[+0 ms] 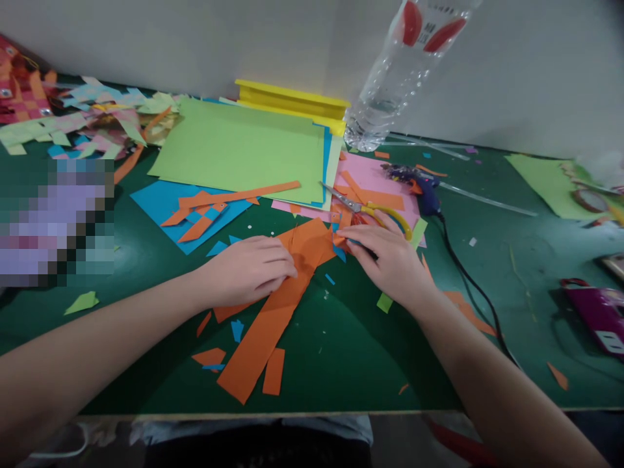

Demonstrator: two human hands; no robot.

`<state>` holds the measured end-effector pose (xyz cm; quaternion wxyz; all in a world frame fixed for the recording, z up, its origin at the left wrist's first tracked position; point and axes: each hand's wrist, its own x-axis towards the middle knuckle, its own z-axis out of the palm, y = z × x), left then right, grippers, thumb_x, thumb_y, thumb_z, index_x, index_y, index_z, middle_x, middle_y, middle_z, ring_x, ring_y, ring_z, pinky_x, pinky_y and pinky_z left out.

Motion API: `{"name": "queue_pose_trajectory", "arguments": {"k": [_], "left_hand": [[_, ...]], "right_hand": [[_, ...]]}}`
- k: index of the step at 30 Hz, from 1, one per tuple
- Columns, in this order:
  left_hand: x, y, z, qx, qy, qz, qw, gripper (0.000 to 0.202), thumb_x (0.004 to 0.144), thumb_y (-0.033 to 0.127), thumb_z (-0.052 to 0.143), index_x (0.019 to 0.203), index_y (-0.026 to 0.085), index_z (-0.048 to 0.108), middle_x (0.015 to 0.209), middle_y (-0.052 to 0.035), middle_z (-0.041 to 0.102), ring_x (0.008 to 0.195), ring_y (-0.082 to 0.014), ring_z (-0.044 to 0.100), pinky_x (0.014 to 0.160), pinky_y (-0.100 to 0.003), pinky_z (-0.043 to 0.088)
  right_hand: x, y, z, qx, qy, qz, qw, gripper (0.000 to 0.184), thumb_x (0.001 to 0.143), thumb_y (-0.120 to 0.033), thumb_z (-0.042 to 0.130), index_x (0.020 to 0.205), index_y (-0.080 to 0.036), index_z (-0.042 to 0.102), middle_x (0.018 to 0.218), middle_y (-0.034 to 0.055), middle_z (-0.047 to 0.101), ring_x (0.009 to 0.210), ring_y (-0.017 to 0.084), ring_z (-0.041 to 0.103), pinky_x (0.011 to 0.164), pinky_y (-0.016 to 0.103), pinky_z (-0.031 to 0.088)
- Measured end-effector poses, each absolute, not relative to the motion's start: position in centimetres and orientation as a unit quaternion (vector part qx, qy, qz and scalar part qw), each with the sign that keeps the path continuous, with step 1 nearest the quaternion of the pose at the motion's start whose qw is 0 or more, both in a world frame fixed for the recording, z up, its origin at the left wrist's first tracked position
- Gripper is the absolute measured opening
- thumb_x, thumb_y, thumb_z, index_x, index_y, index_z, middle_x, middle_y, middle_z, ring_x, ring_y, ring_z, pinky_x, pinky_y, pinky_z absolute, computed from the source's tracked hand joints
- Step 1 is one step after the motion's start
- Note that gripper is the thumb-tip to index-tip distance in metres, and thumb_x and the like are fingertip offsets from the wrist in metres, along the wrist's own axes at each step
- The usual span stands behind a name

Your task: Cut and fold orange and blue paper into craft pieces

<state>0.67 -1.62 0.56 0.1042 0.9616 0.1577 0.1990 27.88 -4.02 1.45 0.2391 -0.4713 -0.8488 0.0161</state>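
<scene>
My left hand (256, 268) rests over orange paper strips (277, 318) on the table, its fingers curled together. Whatever lies under those fingertips is hidden. Between the thumb and fingers of my right hand (390, 257) is a small orange and blue paper piece (337, 235). Just beyond that hand lie scissors (377, 211) with yellow handles, their blades pointing up and left. A woven orange and blue paper fish (202, 218) sits on a blue sheet (188, 244), beyond my left hand. Small orange and blue scraps (237, 330) are scattered about.
Green sheets (244, 149) are stacked at the back, near a yellow folded strip (292, 101) and a water bottle (394, 84). A blue glue gun (426, 192) trails its cord at right. At left are a blurred-out device (49, 221) and piled paper strips (112, 117).
</scene>
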Motion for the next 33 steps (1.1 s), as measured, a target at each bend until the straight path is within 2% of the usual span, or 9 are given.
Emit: {"name": "queue_pose_trajectory", "arguments": {"k": [3, 8, 15, 21, 26, 30, 33], "left_hand": [[0.7, -1.6, 0.5, 0.962, 0.157, 0.199, 0.104, 0.024, 0.092, 0.014, 0.041, 0.096, 0.018, 0.065, 0.095, -0.0032, 0.071, 0.091, -0.0163, 0.061, 0.085, -0.032, 0.050], [0.6, -1.7, 0.5, 0.961, 0.160, 0.199, 0.103, 0.023, 0.092, 0.014, 0.042, 0.095, 0.018, 0.065, 0.096, -0.0032, 0.071, 0.092, -0.0169, 0.061, 0.085, -0.032, 0.050], [0.6, -1.7, 0.6, 0.960, 0.166, 0.196, 0.108, 0.024, 0.093, 0.015, 0.041, 0.095, 0.019, 0.066, 0.096, -0.0037, 0.071, 0.093, -0.0159, 0.062, 0.088, -0.032, 0.050], [0.6, -1.7, 0.5, 0.959, 0.161, 0.206, 0.109, 0.022, 0.092, 0.014, 0.043, 0.094, 0.018, 0.065, 0.095, -0.0032, 0.071, 0.092, -0.0167, 0.061, 0.087, -0.033, 0.050], [0.5, -1.7, 0.4, 0.960, 0.159, 0.203, 0.107, 0.021, 0.092, 0.014, 0.044, 0.095, 0.018, 0.064, 0.096, -0.0035, 0.070, 0.093, -0.0173, 0.061, 0.088, -0.033, 0.050], [0.5, -1.7, 0.4, 0.960, 0.161, 0.203, 0.107, 0.021, 0.092, 0.014, 0.044, 0.095, 0.018, 0.065, 0.096, -0.0038, 0.070, 0.093, -0.0173, 0.061, 0.087, -0.033, 0.050], [0.5, -1.7, 0.4, 0.960, 0.156, 0.208, 0.107, 0.021, 0.092, 0.014, 0.044, 0.095, 0.017, 0.064, 0.096, -0.0037, 0.070, 0.092, -0.0173, 0.061, 0.087, -0.032, 0.050]], "right_hand": [[27.8, -4.2, 1.7, -0.470, -0.849, 0.011, 0.241, 0.025, 0.093, -0.017, 0.045, 0.107, -0.025, 0.064, 0.100, 0.0014, 0.075, 0.098, 0.020, 0.069, 0.109, 0.053, 0.037], [27.5, -4.5, 2.0, -0.477, -0.841, 0.003, 0.255, 0.023, 0.092, -0.018, 0.046, 0.106, -0.022, 0.065, 0.100, 0.0039, 0.074, 0.099, 0.021, 0.068, 0.109, 0.051, 0.038], [27.3, -5.0, 2.1, -0.474, -0.828, -0.021, 0.301, 0.024, 0.091, -0.018, 0.049, 0.106, -0.027, 0.064, 0.095, 0.0008, 0.075, 0.105, 0.023, 0.066, 0.105, 0.050, 0.044], [27.3, -5.1, 2.0, -0.438, -0.845, -0.019, 0.307, 0.027, 0.089, -0.014, 0.049, 0.109, -0.026, 0.063, 0.078, -0.0008, 0.075, 0.092, 0.022, 0.069, 0.091, 0.044, 0.053], [27.0, -5.2, 2.2, -0.442, -0.838, -0.011, 0.319, 0.029, 0.089, -0.012, 0.048, 0.112, -0.022, 0.063, 0.063, -0.0010, 0.068, 0.072, 0.019, 0.067, 0.078, 0.038, 0.056], [26.9, -5.2, 2.4, -0.448, -0.835, -0.004, 0.318, 0.026, 0.090, -0.015, 0.046, 0.106, -0.023, 0.065, 0.063, 0.0002, 0.067, 0.075, 0.020, 0.067, 0.076, 0.039, 0.056], [26.9, -5.2, 2.4, -0.439, -0.840, -0.020, 0.318, 0.020, 0.090, -0.016, 0.047, 0.093, -0.023, 0.065, 0.062, 0.0003, 0.066, 0.073, 0.020, 0.067, 0.077, 0.039, 0.056]]}}
